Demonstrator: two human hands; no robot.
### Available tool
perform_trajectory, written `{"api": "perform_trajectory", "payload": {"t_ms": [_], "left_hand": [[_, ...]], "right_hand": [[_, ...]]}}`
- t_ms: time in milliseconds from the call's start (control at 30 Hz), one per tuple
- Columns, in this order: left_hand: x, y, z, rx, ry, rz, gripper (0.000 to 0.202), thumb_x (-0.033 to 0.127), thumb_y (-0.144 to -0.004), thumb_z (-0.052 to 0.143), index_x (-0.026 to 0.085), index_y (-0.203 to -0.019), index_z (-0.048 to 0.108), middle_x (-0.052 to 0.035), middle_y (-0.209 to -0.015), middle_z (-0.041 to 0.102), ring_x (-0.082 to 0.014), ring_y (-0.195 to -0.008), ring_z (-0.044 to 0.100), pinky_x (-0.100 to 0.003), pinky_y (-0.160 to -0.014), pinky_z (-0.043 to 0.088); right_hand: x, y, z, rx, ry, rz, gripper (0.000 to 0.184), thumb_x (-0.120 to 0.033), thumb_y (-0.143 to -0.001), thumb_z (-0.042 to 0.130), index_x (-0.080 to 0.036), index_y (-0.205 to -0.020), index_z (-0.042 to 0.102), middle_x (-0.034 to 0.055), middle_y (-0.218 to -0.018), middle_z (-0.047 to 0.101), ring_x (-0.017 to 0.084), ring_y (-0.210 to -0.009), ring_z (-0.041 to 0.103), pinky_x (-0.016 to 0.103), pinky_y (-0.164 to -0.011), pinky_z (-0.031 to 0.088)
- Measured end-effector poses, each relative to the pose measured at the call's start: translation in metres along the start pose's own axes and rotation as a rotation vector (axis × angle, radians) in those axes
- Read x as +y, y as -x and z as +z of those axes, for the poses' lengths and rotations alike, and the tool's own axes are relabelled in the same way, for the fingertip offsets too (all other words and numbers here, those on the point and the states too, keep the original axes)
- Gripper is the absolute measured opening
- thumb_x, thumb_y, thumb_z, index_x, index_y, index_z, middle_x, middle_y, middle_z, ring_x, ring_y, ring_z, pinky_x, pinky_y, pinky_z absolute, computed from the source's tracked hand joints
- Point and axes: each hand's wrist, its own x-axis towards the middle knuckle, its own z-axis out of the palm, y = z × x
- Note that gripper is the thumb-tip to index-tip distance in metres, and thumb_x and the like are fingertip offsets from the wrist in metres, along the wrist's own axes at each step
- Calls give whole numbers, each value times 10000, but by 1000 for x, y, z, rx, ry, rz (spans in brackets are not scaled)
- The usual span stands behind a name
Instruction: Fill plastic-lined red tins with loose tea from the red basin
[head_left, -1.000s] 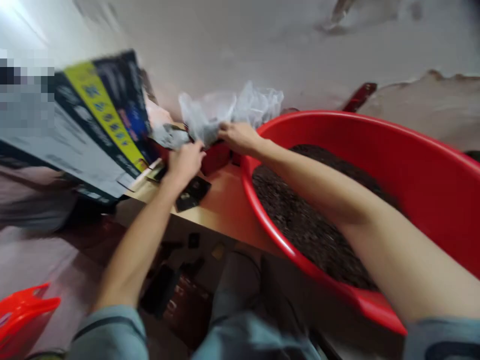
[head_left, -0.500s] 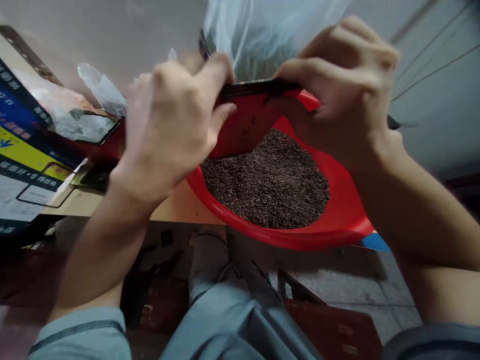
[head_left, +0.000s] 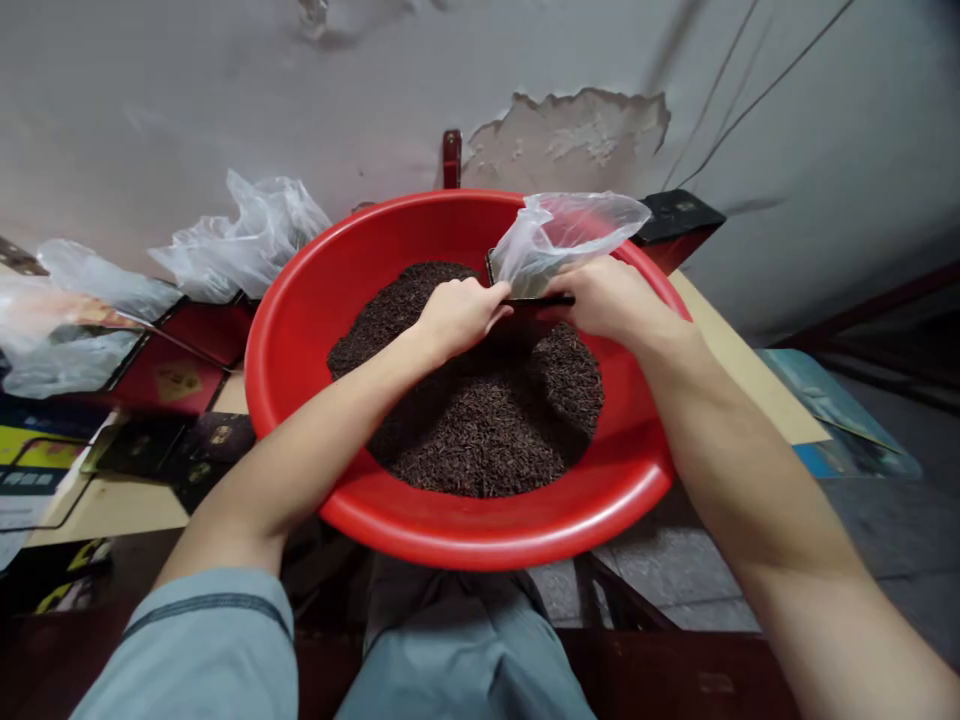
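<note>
A large red basin (head_left: 480,548) holds a heap of dark loose leaves that look like tea (head_left: 480,430). Over the heap, at the far side of the basin, is a dark red box (head_left: 519,326) lined with a clear plastic bag (head_left: 551,235) that flares above its top. My left hand (head_left: 459,315) pinches the box's left rim, thumb on the near side. At the right rim my right hand (head_left: 611,298) is closed the same way. The bottom of the box is in shadow; whether it touches the leaves I cannot tell.
Red boxes (head_left: 176,378) with crumpled plastic bags (head_left: 251,240) stand left of the basin, near small black boxes (head_left: 217,437). Behind it on the right sits a black-topped box (head_left: 681,215). The pale tabletop (head_left: 757,365) meets a peeling wall (head_left: 375,90).
The box is farther from me and lower, over the leaves, and both hands have moved with it, keeping hold. The whole basin now shows as the view has shifted.
</note>
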Motion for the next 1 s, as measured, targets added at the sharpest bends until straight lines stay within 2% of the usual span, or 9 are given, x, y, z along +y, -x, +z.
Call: {"api": "perform_trajectory", "payload": {"t_ms": [100,167,300,400,600,700,800,900,1000], "left_hand": [[2,9,3,-3,-48,16,366,402,-1089,484,227,-1325,703,-128,-1122,787,-278,-1035,746,-419,-926,573],[-1,16,-4,80,-26,34,344,413,-1084,496,239,-1254,739,-94,-1081,799,-242,-975,748,-381,-892,573],[-1,6,-29,560,149,127,331,368,-1084,480,210,-1158,761,-97,-1084,783,-217,-1023,712,-364,-938,555],[6,-28,-46,669,215,152,243,333,-1039,575,219,-1125,772,-117,-1255,737,-270,-1248,629,-428,-1062,510],[27,-89,-74,252,184,-147,287,170,-779,850,98,-1052,802,-196,-1080,754,-363,-1154,685,-476,-979,551],[39,-85,-94,-4,82,-309,424,37,-647,872,101,-1062,818,-182,-1019,763,-385,-1101,717,-459,-937,570],[39,-71,-108,-193,37,-327,468,-50,-530,885,119,-965,841,-147,-934,763,-418,-1127,706,-463,-971,569],[30,-57,-105,-241,36,-305,587,-59,-496,905,120,-1051,838,-158,-1021,753,-425,-1082,718,-463,-915,597],[20,-46,-93,-228,109,-286,690,-11,-570,895,129,-1237,785,-199,-1202,709,-363,-928,756,-409,-765,624]], "right_hand": [[5,6,-6,131,-78,41,220,-423,-936,710,-222,-941,801,44,-871,773,190,-761,679,339,-718,501],[4,8,-20,375,-105,107,345,-491,-1026,567,-233,-921,771,62,-857,756,196,-756,667,360,-753,517],[2,9,-37,792,-94,111,476,-492,-1089,377,-216,-945,737,138,-922,757,248,-883,668,416,-832,518],[2,4,-32,613,-78,73,403,-403,-1078,424,-202,-939,745,117,-949,775,260,-935,675,471,-929,490],[15,-20,-35,377,85,258,372,-437,-1025,587,-172,-861,788,140,-976,709,342,-1092,603,612,-959,452],[24,-28,-55,234,180,314,408,-525,-901,766,-120,-927,811,223,-1240,630,452,-1214,539,661,-915,472],[21,-27,-75,-58,223,384,443,-387,-831,858,-122,-1180,790,249,-1298,609,437,-1171,608,593,-904,534],[13,-22,-83,-265,198,314,516,-329,-845,833,-168,-1325,732,224,-1277,647,371,-1105,682,478,-896,573],[8,-22,-76,-292,88,199,454,-268,-822,832,-179,-1260,754,181,-1158,722,324,-1046,723,400,-897,578]]}}
